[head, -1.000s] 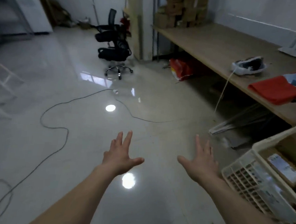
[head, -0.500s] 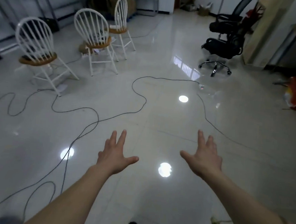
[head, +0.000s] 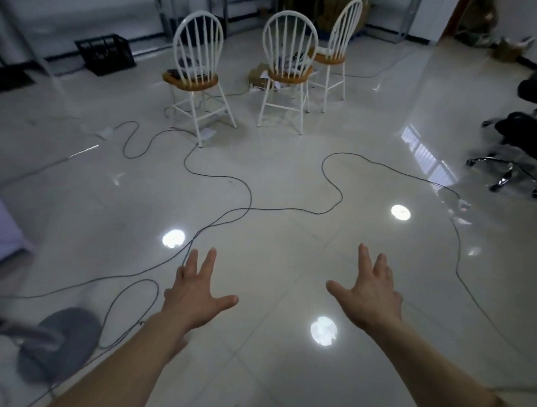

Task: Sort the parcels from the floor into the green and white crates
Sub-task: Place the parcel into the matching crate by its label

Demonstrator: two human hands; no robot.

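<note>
Tiled floor (head: 272, 266), left hand (head: 197, 296), right hand (head: 369, 299) splayed

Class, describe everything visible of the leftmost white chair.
The leftmost chair stands upright on the glossy floor. It has an arched back of white spindles, a round orange-brown seat that looks wooden, and splayed white legs joined by rungs. Dark items, too blurred to name, lie on the seat. A black cable runs up to one foot.
</note>
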